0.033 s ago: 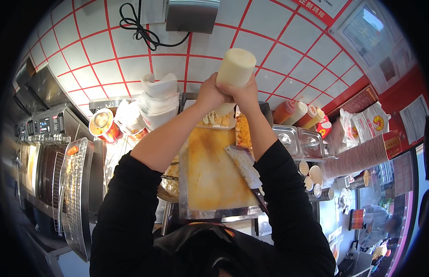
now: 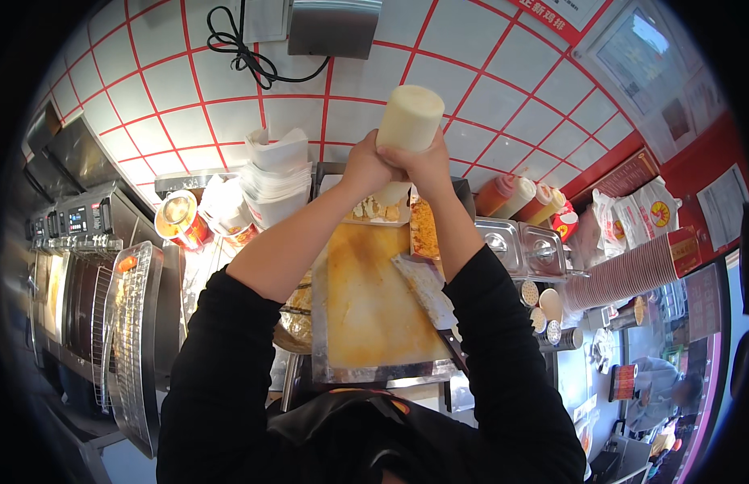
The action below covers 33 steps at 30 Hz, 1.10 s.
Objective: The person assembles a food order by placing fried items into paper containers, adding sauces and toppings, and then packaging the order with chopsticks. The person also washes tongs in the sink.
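Note:
My left hand and my right hand are wrapped together round a cream-coloured squeeze bottle. It is upside down, its base tilted up toward the wall. Below it sits a paper box of cut food pieces, with pale sauce on top. The bottle's lower end is partly hidden by my hands and wrists. Beside my right wrist stands a second box of orange, crumbly food. Nearer me, a stained yellow cutting board carries a broad knife with a whitish, smeared blade and a dark handle.
Paper bags and a red tub stand left of the boxes. Further left are a wire rack and fryer. Sauce bottles, lidded steel pans and a long stack of cups lie to the right.
The bottle and both hands have shifted very slightly left and down. Both hands keep their hold on it; nothing else visibly moves.

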{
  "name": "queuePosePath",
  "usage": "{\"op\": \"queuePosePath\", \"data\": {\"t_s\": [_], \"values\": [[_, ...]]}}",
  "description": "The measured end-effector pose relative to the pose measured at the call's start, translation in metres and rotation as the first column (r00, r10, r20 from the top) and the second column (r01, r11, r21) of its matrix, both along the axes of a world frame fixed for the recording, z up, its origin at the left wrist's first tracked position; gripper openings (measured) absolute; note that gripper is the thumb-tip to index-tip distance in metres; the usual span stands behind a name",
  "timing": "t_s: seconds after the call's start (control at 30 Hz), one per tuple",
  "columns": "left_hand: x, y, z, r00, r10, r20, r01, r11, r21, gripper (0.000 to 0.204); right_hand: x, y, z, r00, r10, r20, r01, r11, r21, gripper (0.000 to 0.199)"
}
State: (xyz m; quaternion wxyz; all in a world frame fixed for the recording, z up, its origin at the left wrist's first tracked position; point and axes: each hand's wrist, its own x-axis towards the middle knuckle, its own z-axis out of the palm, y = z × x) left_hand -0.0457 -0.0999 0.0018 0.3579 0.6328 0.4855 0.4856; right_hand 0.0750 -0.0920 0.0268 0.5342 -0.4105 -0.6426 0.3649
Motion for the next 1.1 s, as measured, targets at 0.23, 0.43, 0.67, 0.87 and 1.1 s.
{"op": "queuePosePath", "data": {"t_s": [0.23, 0.43, 0.67, 0.87, 1.1], "values": [[0.007, 0.007, 0.006, 0.996, 0.022, -0.089, -0.023, 1.000, -0.013, 0.066, 0.002, 0.000, -0.001, 0.996, -0.083, -0.028, 0.085, 0.993, 0.082, 0.076], [0.019, 0.002, 0.002, 1.000, -0.017, -0.011, 0.017, 0.999, -0.033, 0.063, 0.017, -0.003, 0.003, 0.999, -0.041, 0.023, 0.040, 0.997, 0.069, 0.075], [0.026, 0.009, -0.001, 0.998, -0.053, 0.040, 0.055, 0.997, -0.058, 0.058, 0.021, -0.005, 0.004, 0.998, -0.058, 0.040, 0.056, 0.997, 0.057, 0.076], [0.022, 0.008, -0.003, 1.000, -0.021, 0.009, 0.021, 1.000, 0.004, 0.062, 0.017, -0.008, 0.001, 0.996, -0.083, -0.013, 0.084, 0.994, 0.071, 0.079], [-0.003, 0.005, -0.006, 0.967, -0.087, 0.241, 0.097, 0.995, -0.032, 0.068, -0.005, -0.019, -0.003, 0.992, -0.119, -0.044, 0.121, 0.992, 0.041, 0.078]]}}
